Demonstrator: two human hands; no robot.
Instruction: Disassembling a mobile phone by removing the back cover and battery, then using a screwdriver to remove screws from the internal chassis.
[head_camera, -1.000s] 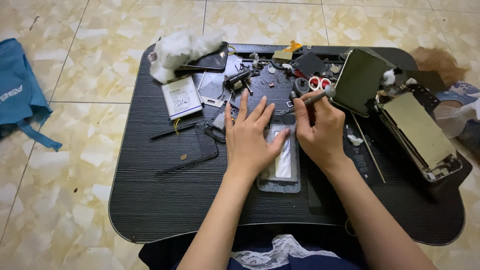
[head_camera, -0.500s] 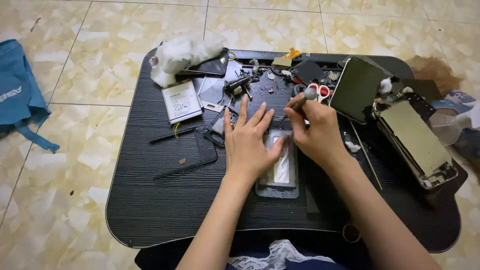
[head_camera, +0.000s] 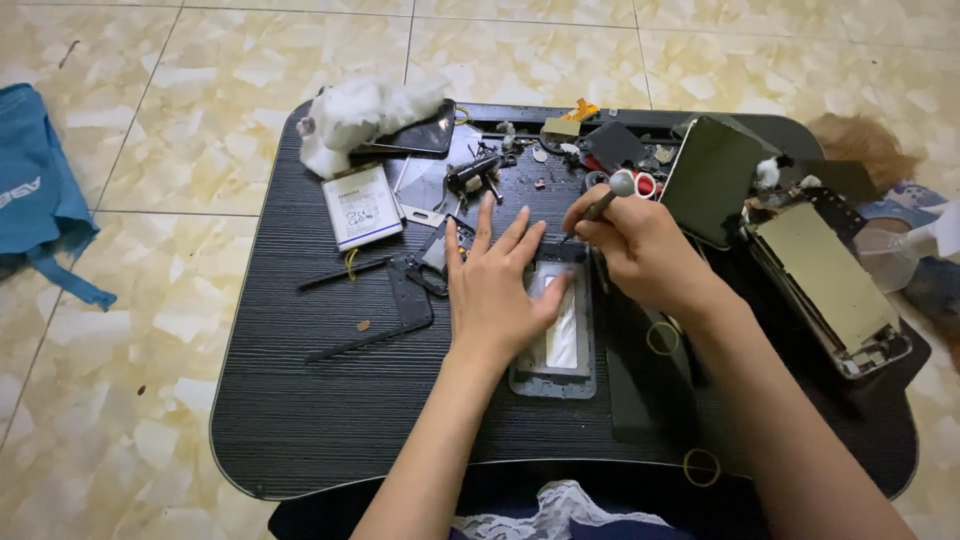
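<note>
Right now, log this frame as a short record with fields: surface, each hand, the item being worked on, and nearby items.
surface: low black table on a tiled floor
left hand: left hand lies flat, fingers spread, pressing on the opened phone
right hand: right hand grips a small screwdriver, tip down at the phone's upper edge
phone: back cover off, lying flat on the table
nearby left: white battery, white cloth, blue fabric on the floor
nearby right: second opened device, dark screen panel

Opened phone (head_camera: 557, 340) mid-table (head_camera: 300, 420), battery (head_camera: 361, 206) far left, tablet (head_camera: 826, 272) right.
</note>
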